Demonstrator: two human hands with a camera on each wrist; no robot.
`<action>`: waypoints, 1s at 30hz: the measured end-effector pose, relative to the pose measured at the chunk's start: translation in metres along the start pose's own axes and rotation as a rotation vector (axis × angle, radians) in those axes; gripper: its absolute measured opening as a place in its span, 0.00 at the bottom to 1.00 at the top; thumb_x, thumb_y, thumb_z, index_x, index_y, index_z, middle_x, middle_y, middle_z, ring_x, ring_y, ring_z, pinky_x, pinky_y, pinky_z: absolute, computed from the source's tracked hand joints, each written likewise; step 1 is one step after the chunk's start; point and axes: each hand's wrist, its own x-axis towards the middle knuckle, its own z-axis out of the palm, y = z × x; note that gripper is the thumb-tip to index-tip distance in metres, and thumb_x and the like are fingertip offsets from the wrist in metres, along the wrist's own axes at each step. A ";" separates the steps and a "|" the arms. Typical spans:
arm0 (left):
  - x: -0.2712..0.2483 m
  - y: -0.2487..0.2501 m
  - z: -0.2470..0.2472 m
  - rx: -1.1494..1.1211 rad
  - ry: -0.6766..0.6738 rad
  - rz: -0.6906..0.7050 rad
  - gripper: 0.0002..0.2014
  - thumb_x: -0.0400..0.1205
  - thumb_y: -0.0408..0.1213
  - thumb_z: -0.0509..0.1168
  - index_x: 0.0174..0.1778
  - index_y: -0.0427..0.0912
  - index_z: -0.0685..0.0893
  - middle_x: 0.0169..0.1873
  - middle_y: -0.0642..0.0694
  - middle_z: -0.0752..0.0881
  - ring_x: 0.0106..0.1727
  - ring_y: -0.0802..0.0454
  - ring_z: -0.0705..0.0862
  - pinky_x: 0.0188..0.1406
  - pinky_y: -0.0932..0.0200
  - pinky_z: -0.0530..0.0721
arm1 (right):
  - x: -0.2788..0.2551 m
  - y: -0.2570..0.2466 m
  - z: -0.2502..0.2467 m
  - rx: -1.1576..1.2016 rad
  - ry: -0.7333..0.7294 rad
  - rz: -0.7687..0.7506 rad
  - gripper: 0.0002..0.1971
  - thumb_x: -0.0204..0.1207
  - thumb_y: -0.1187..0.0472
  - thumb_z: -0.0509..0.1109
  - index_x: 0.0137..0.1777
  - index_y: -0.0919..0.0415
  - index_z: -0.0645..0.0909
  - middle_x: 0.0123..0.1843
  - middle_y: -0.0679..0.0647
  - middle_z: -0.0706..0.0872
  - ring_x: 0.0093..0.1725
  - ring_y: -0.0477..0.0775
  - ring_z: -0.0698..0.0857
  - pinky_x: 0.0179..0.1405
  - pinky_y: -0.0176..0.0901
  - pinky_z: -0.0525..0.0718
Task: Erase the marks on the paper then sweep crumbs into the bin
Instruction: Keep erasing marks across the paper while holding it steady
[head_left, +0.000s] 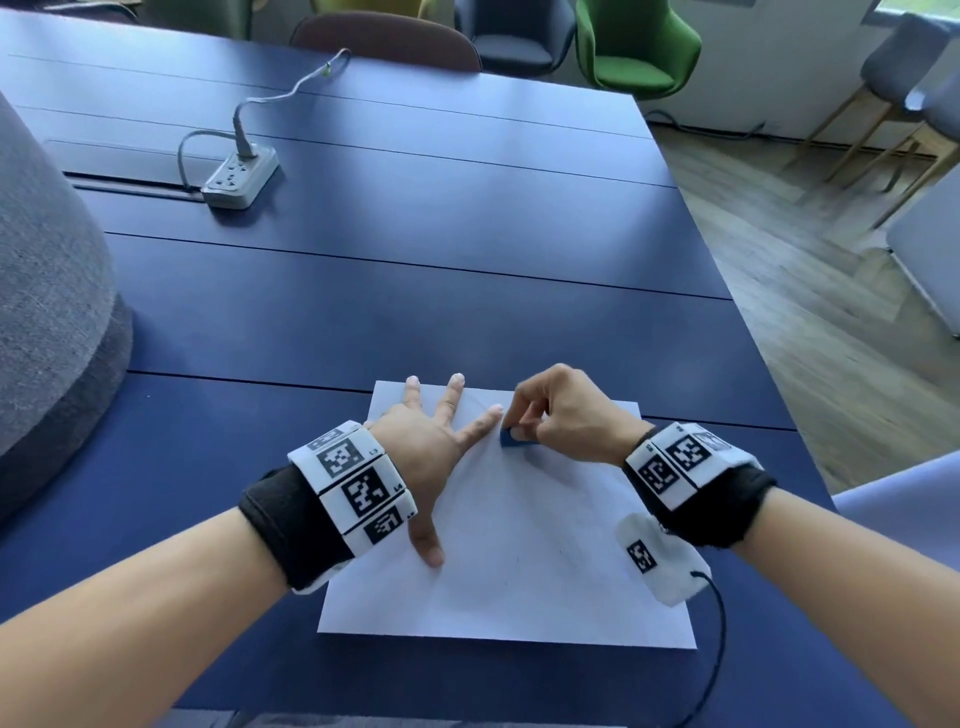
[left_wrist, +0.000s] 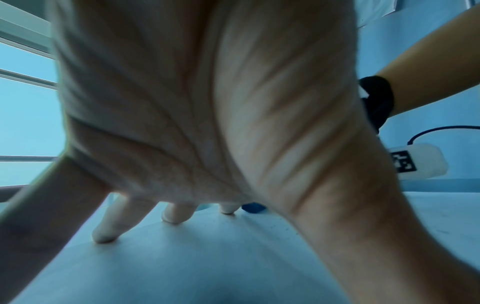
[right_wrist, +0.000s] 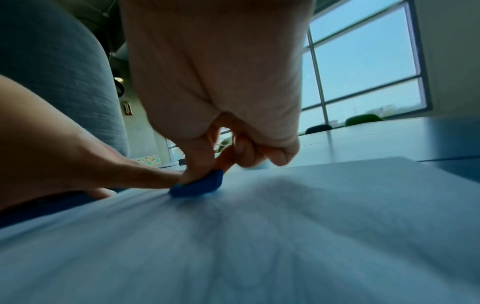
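A white sheet of paper (head_left: 519, 561) lies on the blue table near me, with faint pencil marks on it. My left hand (head_left: 431, 447) rests flat on the paper's left part, fingers spread, holding it down; its fingertips (left_wrist: 103, 236) touch the paper (left_wrist: 182, 267). My right hand (head_left: 561, 415) pinches a small blue eraser (head_left: 510, 439) and presses it against the paper near the far edge, just right of my left index finger. In the right wrist view the eraser (right_wrist: 200, 186) sits under my thumb on the sheet (right_wrist: 285, 236). Small dark crumbs speckle the paper.
A grey power strip (head_left: 240, 177) with its cable lies on the blue table (head_left: 415, 260) at the far left. A grey upholstered shape (head_left: 52, 312) stands at the left edge. Chairs (head_left: 636, 47) line the far side. No bin is in view.
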 end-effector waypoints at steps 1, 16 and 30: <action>0.000 0.000 0.000 0.002 0.006 0.005 0.81 0.48 0.62 0.85 0.75 0.69 0.21 0.79 0.45 0.21 0.81 0.25 0.32 0.67 0.27 0.75 | 0.002 0.001 0.000 0.022 0.053 0.001 0.07 0.71 0.71 0.73 0.40 0.59 0.89 0.30 0.50 0.85 0.24 0.37 0.78 0.28 0.25 0.73; -0.003 0.001 -0.003 0.026 0.002 -0.001 0.80 0.50 0.62 0.85 0.76 0.68 0.21 0.79 0.44 0.22 0.81 0.24 0.33 0.70 0.31 0.74 | -0.033 0.005 0.013 0.006 -0.152 -0.012 0.09 0.71 0.71 0.74 0.40 0.55 0.90 0.37 0.54 0.90 0.31 0.38 0.81 0.30 0.25 0.75; -0.005 0.004 -0.005 0.043 0.010 -0.006 0.79 0.52 0.62 0.84 0.77 0.66 0.22 0.80 0.43 0.22 0.81 0.23 0.34 0.71 0.33 0.74 | -0.033 0.001 0.017 0.025 -0.006 -0.006 0.08 0.71 0.70 0.74 0.40 0.57 0.90 0.39 0.56 0.91 0.35 0.46 0.84 0.33 0.27 0.76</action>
